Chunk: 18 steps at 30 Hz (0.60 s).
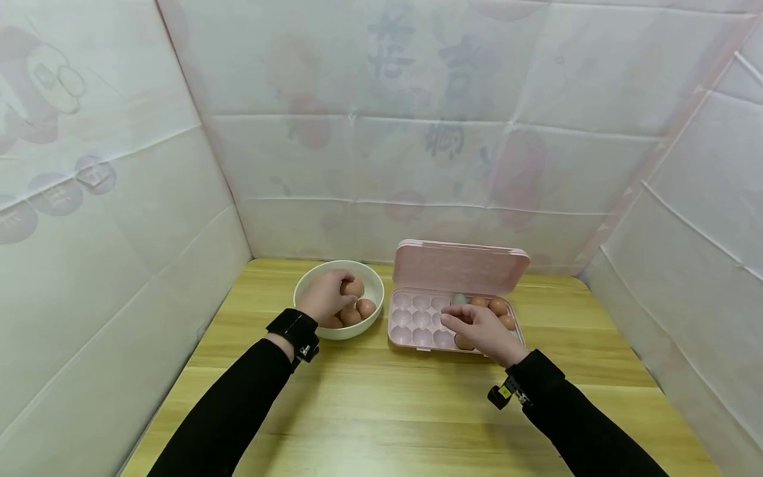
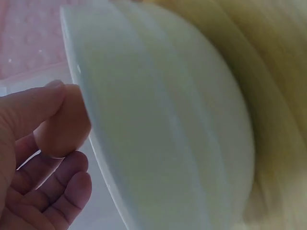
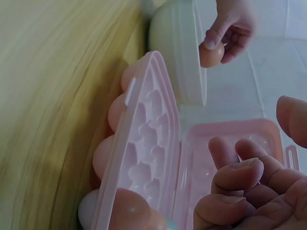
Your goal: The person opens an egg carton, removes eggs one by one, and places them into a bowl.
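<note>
My left hand point(image 1: 324, 296) grips a brown egg point(image 2: 67, 122) at the rim of the white bowl point(image 2: 158, 115). More brown eggs point(image 1: 350, 315) lie inside that bowl. To its right is a pink egg carton point(image 1: 420, 303) with its lid point(image 1: 453, 268) raised. Over the carton's right part hovers my right hand point(image 1: 481, 328), fingers loosely bent and holding nothing. Several brown eggs point(image 1: 499, 306) and one pale bluish egg point(image 1: 458, 299) sit in the carton's right side; the hand hides part of this area. The left-hand cups hold nothing.
Bowl and carton stand side by side towards the back of a light wooden table point(image 1: 381, 411). White printed sheets point(image 1: 381, 165) form walls behind and on both sides. A black band with a small device point(image 1: 296, 331) circles each wrist.
</note>
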### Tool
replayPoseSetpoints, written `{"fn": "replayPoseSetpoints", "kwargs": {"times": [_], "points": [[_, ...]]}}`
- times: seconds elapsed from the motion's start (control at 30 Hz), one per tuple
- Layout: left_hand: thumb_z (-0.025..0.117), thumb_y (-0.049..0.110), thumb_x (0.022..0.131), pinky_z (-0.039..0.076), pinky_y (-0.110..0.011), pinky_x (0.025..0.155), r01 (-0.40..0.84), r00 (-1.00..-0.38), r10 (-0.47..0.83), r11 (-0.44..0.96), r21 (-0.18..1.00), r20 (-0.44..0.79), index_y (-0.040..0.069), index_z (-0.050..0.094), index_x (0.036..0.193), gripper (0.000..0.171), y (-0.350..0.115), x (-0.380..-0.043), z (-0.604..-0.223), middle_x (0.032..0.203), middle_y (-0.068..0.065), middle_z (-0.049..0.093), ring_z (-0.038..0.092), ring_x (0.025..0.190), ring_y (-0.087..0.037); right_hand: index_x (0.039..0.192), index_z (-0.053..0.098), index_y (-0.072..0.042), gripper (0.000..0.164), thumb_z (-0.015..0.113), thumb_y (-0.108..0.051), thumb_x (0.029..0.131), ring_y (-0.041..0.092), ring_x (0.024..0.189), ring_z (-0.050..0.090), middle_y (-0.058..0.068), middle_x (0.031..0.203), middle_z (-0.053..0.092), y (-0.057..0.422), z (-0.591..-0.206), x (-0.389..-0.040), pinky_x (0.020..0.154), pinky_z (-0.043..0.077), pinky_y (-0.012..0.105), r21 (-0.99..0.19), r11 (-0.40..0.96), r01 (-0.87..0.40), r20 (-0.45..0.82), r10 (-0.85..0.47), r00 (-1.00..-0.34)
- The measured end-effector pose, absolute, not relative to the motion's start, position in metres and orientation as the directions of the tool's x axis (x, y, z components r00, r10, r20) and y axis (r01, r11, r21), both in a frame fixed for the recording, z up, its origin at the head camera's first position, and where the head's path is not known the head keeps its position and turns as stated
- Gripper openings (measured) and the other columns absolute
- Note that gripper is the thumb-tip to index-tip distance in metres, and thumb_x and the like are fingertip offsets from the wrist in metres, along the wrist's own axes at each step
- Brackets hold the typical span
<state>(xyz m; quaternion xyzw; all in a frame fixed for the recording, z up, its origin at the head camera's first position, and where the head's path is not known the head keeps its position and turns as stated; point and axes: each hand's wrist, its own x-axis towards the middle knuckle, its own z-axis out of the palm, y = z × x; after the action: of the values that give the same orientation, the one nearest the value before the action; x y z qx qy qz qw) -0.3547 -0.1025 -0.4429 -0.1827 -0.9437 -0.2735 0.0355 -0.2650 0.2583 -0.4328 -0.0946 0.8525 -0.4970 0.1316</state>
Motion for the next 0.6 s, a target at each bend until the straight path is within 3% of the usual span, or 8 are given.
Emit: {"fn": "replayPoseSetpoints", "kwargs": {"times": [0.13, 0.23, 0.3, 0.4, 0.43, 0.5, 0.53, 0.6], "points": [[0.069, 0.018, 0.103, 0.063, -0.042, 0.079, 0.242, -0.958, 0.285, 0.759, 0.605, 0.026, 0.010, 0.070, 0.106, 0.009, -0.093, -0.352, -0.436, 0.099, -0.013, 0.076, 0.074, 0.090, -0.029, 0.147, 0.060, 0.000, 0.055, 0.062, -0.040, 0.109, 0.027, 0.127, 0.063, 0.018, 0.144, 0.066, 0.260, -0.435, -0.265, 0.100, 0.055, 0.032, -0.859, 0.509, -0.047, -0.118, -0.288, -0.950], [0.066, 0.019, 0.105, 0.059, -0.040, 0.055, 0.125, -0.963, 0.250, 0.739, 0.662, -0.097, 0.012, 0.064, 0.096, 0.012, -0.087, -0.355, -0.433, 0.091, -0.015, 0.074, 0.073, 0.076, -0.032, 0.145, 0.062, 0.000, 0.052, 0.064, -0.038, 0.109, 0.022, 0.118, 0.064, 0.016, 0.137, 0.068, 0.260, -0.437, -0.266, 0.097, 0.057, 0.036, -0.856, 0.515, -0.055, -0.108, -0.283, -0.953], [0.066, 0.021, 0.106, 0.058, -0.043, 0.048, 0.083, -0.963, 0.232, 0.737, 0.671, -0.136, 0.012, 0.064, 0.096, 0.014, -0.081, -0.358, -0.434, 0.090, -0.014, 0.075, 0.073, 0.072, -0.033, 0.143, 0.063, 0.001, 0.051, 0.065, -0.036, 0.108, 0.020, 0.111, 0.063, 0.016, 0.133, 0.069, 0.259, -0.438, -0.267, 0.095, 0.058, 0.038, -0.853, 0.519, -0.063, -0.101, -0.282, -0.954], [0.067, 0.024, 0.105, 0.060, -0.050, 0.076, 0.075, -0.966, 0.218, 0.753, 0.653, -0.141, 0.011, 0.066, 0.098, 0.015, -0.074, -0.360, -0.435, 0.087, -0.011, 0.078, 0.075, 0.071, -0.028, 0.140, 0.065, 0.002, 0.049, 0.066, -0.035, 0.108, 0.018, 0.106, 0.061, 0.016, 0.130, 0.070, 0.258, -0.438, -0.267, 0.092, 0.061, 0.037, -0.851, 0.521, -0.073, -0.090, -0.282, -0.955], [0.067, 0.023, 0.105, 0.055, -0.057, 0.092, 0.068, -0.968, 0.208, 0.752, 0.655, -0.138, 0.011, 0.067, 0.099, 0.014, -0.071, -0.359, -0.435, 0.083, -0.009, 0.078, 0.075, 0.073, -0.024, 0.140, 0.065, 0.001, 0.048, 0.066, -0.035, 0.107, 0.018, 0.105, 0.061, 0.016, 0.130, 0.070, 0.258, -0.438, -0.267, 0.090, 0.061, 0.036, -0.850, 0.522, -0.073, -0.089, -0.279, -0.956], [0.067, 0.021, 0.105, 0.036, -0.062, 0.111, 0.046, -0.968, 0.202, 0.728, 0.684, -0.149, 0.008, 0.067, 0.101, 0.013, -0.067, -0.357, -0.435, 0.080, -0.010, 0.080, 0.077, 0.076, -0.022, 0.139, 0.066, 0.001, 0.048, 0.067, -0.034, 0.107, 0.018, 0.103, 0.061, 0.016, 0.129, 0.071, 0.258, -0.438, -0.266, 0.088, 0.061, 0.034, -0.849, 0.524, -0.071, -0.088, -0.273, -0.958], [0.068, 0.018, 0.104, 0.029, -0.059, 0.115, 0.034, -0.971, 0.190, 0.714, 0.699, -0.147, 0.006, 0.068, 0.100, 0.012, -0.066, -0.357, -0.436, 0.078, -0.011, 0.079, 0.078, 0.077, -0.021, 0.139, 0.065, 0.002, 0.048, 0.067, -0.034, 0.107, 0.019, 0.103, 0.061, 0.016, 0.128, 0.071, 0.258, -0.437, -0.265, 0.087, 0.060, 0.033, -0.847, 0.526, -0.076, -0.085, -0.275, -0.958], [0.068, 0.014, 0.103, 0.032, -0.053, 0.116, 0.025, -0.970, 0.189, 0.703, 0.710, -0.153, 0.004, 0.069, 0.097, 0.011, -0.064, -0.361, -0.438, 0.073, -0.012, 0.078, 0.078, 0.076, -0.019, 0.140, 0.065, 0.002, 0.049, 0.067, -0.034, 0.107, 0.020, 0.103, 0.062, 0.016, 0.128, 0.071, 0.258, -0.437, -0.265, 0.086, 0.060, 0.032, -0.845, 0.529, -0.073, -0.088, -0.272, -0.958]]}}
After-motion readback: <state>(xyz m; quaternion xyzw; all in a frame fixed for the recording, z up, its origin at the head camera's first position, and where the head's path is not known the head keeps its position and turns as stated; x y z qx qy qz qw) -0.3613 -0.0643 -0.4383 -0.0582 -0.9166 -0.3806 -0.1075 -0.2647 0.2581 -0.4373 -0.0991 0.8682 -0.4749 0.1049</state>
